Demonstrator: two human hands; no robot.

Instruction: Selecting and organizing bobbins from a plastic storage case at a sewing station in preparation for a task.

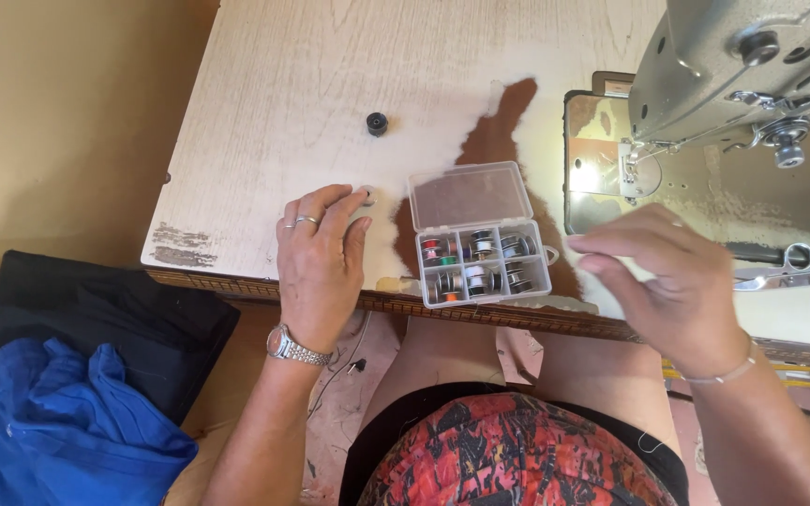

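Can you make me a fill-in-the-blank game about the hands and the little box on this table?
1. The lid of the clear plastic box is ____.
2. The left hand wears a ring and a ____.
3. The small black bobbin lies alone on the ____.
4. The right hand is held up near the ____ machine.

Missing words: open; watch; table; sewing

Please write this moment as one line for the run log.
left hand: flat on table | right hand: raised, fingers pinched | bobbin box: open, between hands | black bobbin: apart
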